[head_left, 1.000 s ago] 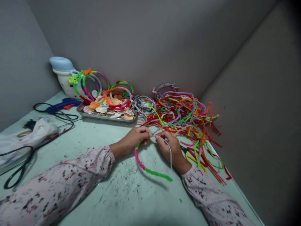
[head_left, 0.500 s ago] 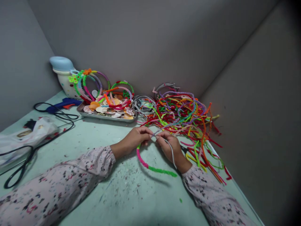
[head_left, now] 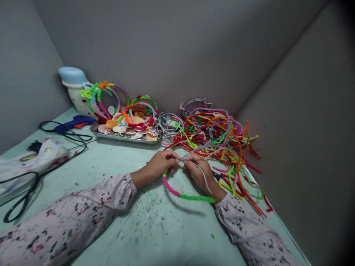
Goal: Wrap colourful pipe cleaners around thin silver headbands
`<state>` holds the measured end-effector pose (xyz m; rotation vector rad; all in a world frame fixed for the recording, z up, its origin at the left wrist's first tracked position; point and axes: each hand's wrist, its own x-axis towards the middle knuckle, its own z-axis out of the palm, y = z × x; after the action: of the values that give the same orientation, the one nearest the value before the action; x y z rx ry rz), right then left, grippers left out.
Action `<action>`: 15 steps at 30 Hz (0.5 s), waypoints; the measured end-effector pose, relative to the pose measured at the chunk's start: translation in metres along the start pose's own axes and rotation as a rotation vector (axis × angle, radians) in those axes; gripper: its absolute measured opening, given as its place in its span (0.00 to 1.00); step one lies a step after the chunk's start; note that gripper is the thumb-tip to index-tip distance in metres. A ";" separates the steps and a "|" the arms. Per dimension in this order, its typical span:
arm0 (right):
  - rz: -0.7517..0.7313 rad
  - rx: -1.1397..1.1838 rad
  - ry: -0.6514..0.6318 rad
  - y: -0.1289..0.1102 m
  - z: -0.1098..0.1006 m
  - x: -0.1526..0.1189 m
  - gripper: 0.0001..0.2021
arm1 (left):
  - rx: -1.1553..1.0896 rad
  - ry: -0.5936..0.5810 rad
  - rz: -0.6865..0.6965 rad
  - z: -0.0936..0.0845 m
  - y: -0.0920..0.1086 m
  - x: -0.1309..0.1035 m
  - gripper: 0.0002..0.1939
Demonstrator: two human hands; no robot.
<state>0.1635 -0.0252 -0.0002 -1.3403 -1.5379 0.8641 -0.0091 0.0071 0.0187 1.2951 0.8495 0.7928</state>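
My left hand (head_left: 163,162) pinches a curved wire where a purple pipe cleaner (head_left: 197,148) meets it. Pink and green fuzzy wrapping (head_left: 191,198) covers the part of the wire that curves down below my fingers. Right beside it, my right hand (head_left: 200,171) is closed in a pinch at the same junction. The bare grey-white end of the wire (head_left: 204,176) passes over my right hand. The purple strand extends up and right toward a heap of coloured pipe cleaners (head_left: 213,129). My fingertips hide the exact joint.
A metal tray (head_left: 126,139) holds shells and wrapped hoops. Coiled wire (head_left: 169,123) lies beside it. At the left are a blue glue gun (head_left: 73,123), black cable (head_left: 59,165), plastic bag (head_left: 46,157) and blue-lidded container (head_left: 76,92). Scissors (head_left: 217,175) lie right of my right hand.
The pink and green wrapped part has swung slightly right and up, and the bare wire end has shifted right. Both hands keep their pinch in nearly the same place.
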 end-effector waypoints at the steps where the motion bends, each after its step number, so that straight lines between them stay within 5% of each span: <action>1: 0.016 0.011 -0.004 0.001 0.000 0.001 0.09 | -0.002 0.003 0.001 0.000 0.000 0.000 0.07; 15: -0.031 0.008 -0.041 -0.005 -0.003 -0.003 0.11 | 0.061 -0.007 0.005 -0.001 0.001 -0.001 0.04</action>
<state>0.1650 -0.0289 0.0052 -1.2969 -1.5808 0.8828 -0.0100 0.0070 0.0198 1.3529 0.8709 0.7707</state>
